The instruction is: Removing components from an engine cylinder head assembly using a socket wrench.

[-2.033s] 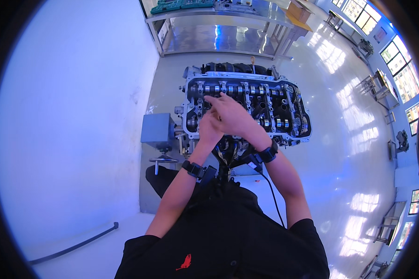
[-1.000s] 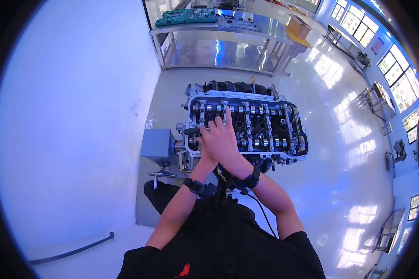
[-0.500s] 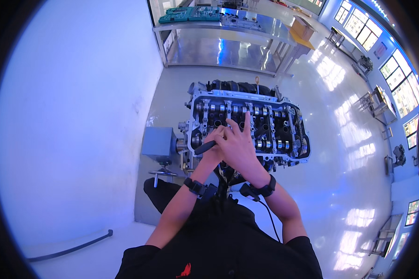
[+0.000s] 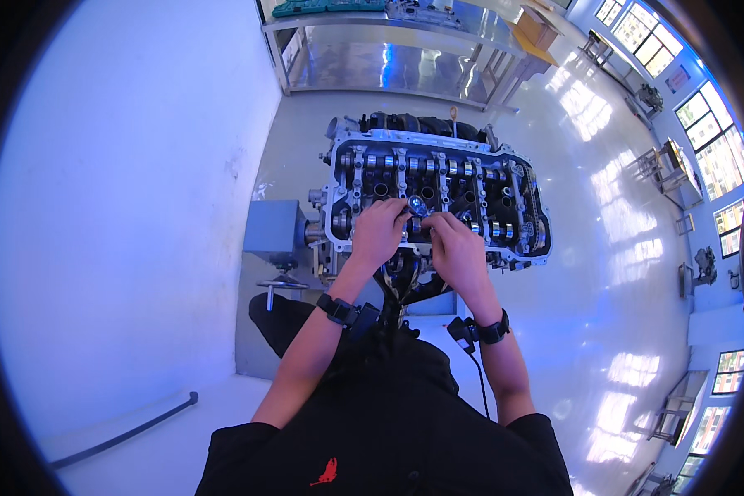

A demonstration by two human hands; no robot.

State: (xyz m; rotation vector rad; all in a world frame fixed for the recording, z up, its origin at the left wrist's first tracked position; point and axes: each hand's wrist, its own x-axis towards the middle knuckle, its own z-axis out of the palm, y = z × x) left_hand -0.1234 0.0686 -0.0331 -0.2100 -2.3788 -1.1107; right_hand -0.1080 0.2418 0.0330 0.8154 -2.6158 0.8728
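An engine's cylinder head [image 4: 438,142] lies uncovered before me, with two rows of camshaft lobes inside its rim. Over the nearer row, my left hand [image 4: 379,231] pinches a ratchet wrench [image 4: 417,205] by its round, shiny head. The wrench's handle is hidden from view. My right hand [image 4: 459,252] is closed just to the right, its thumb and fingertips together near the wrench head and above the nearer camshaft [image 4: 502,231]. What those fingertips hold, if anything, is too small to make out.
A blue-grey stand box [image 4: 271,226] with a handwheel [image 4: 283,283] supports the engine's left end. Behind it stands a metal workbench [image 4: 364,73] carrying a green tool case [image 4: 326,7]. A white wall [image 4: 132,207] rises on the left. A black bar [image 4: 132,431] lies at lower left.
My hands have moved apart from their overlap, the right one drawing back to the right. The black handle has gone out of sight, and the round wrench head now shows between them.
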